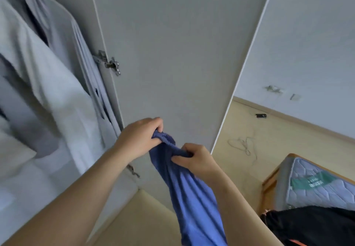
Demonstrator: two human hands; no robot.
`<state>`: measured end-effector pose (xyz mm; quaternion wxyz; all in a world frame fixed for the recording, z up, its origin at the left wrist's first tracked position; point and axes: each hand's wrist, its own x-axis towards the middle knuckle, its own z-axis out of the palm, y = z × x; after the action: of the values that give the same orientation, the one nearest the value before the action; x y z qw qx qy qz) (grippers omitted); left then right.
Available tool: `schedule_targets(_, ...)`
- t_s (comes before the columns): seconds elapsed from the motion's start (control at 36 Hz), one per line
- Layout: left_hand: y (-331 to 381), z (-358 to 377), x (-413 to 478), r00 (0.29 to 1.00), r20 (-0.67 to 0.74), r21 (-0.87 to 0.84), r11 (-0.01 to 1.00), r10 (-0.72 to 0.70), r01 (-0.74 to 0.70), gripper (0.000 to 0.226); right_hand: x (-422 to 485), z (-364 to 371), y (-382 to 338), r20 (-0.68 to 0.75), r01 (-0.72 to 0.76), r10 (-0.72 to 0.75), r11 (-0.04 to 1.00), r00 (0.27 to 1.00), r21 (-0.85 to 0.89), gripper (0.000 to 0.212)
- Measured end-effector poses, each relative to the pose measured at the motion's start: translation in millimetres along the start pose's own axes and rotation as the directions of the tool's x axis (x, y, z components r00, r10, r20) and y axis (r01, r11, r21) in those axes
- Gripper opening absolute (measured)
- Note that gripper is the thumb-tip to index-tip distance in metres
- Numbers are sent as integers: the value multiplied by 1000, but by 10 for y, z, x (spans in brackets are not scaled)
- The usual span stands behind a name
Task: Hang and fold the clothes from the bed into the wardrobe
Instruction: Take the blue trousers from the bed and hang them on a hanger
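Two hands grip one blue garment (pixel 190 194) at its bunched top edge | left hand (pixel 141 136) fisted on it | right hand (pixel 194 159) pinching it just beside | cloth hangs before open wardrobe door (pixel 172 53) | pale shirts (pixel 44 77) hang left | bare floor (pixel 255 149) right of door edge | mattress (pixel 317 184) corner lower right

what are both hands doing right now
Left hand: closed, gripping the bunched top edge of the blue fabric garment.
Right hand: closed, pinching the same garment just below.
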<state>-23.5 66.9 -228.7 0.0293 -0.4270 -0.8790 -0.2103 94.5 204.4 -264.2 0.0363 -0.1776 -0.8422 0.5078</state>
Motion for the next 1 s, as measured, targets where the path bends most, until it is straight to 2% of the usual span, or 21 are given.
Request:
schedule_targets(0.06,-156,-163,-63,996,-79,108,993,-41,50,14,118,101,-128,60,43,-41,998,997,-46,24)
schedule_targets(0.14,-415,-419,-127,975,-195,247,957,-106,154,6,318,218,-344,127,110,-93,985,987,-134,34)
schedule_targets(0.22,-680,-702,-224,940,-283,312,908,-191,278,7,509,289,-576,222,172,-114,948,968,-266,36)
schedule_targets(0.31,-912,-1021,-357,908,-346,352,865,-236,359,10,700,313,-797,251,201,-109,903,962,-379,32)
schedule_targets(0.36,-1046,-1238,-473,908,-329,423,820,-258,386,19,810,326,-979,255,240,-135,862,957,-447,30)
schedule_targets(0.44,-1152,-1504,-600,930,-274,489,796,-247,356,56,925,310,-1222,210,280,-192,771,959,-573,28)
schedule_targets(0.5,-1201,-1643,-707,928,-257,472,803,-268,363,65,990,319,-1400,183,312,-253,729,950,-610,22)
schedule_targets(0.58,-1151,-1832,-847,896,-267,398,807,-354,437,45,1066,363,-1643,163,355,-335,662,928,-660,17)
schedule_targets(0.69,-1020,-1957,-960,786,-272,131,787,-556,602,41,1124,419,-1864,136,397,-434,594,890,-700,18)
schedule_targets(0.81,-889,-2040,-1076,675,-324,-153,741,-663,654,52,1139,466,-1981,121,432,-507,557,853,-710,17)
schedule_targets(0.86,-834,-2086,-1138,666,-311,-176,730,-678,660,43,1127,492,-2007,106,444,-536,552,837,-706,14)
schedule_targets(0.94,-756,-2137,-1250,693,-200,-176,721,-693,670,19,1090,532,-2004,58,456,-595,545,802,-703,15)
schedule_targets(1.0,-709,-2136,-1319,675,-174,-187,697,-717,692,12,1059,559,-1991,60,483,-622,540,781,-689,15)
